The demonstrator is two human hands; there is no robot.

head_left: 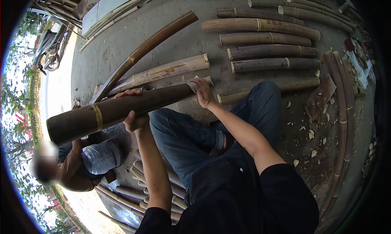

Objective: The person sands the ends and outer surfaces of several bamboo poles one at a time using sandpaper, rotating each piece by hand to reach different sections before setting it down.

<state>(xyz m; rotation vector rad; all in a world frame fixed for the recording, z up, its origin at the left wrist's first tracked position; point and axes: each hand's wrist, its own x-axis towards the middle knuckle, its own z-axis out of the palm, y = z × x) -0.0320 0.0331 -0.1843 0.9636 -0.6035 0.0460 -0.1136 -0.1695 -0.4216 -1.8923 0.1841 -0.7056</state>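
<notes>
A thick dark-brown bamboo pole (154, 98) is held up slantwise over my crossed legs, with a pale node ring near its wide left end. My left hand (137, 122) wraps around its middle from below, thumb on the near side and fingertips over the far side. At the narrower right end, my right hand (204, 92) closes on the tip; a pale grey patch shows beside its fingers, and I cannot tell whether it is the cut end or a separate scrap. Just beyond lie a lighter bamboo pole (171, 70) and a long curved bamboo pole (157, 36).
Several cut bamboo poles (273, 50) lie in rows at the upper right. Bamboo chips (311, 134) litter the floor near a flat brown board (320, 96). To the left, another person (77, 173) sits by a clear plastic water jug (99, 157). More bamboo lies beside my left arm.
</notes>
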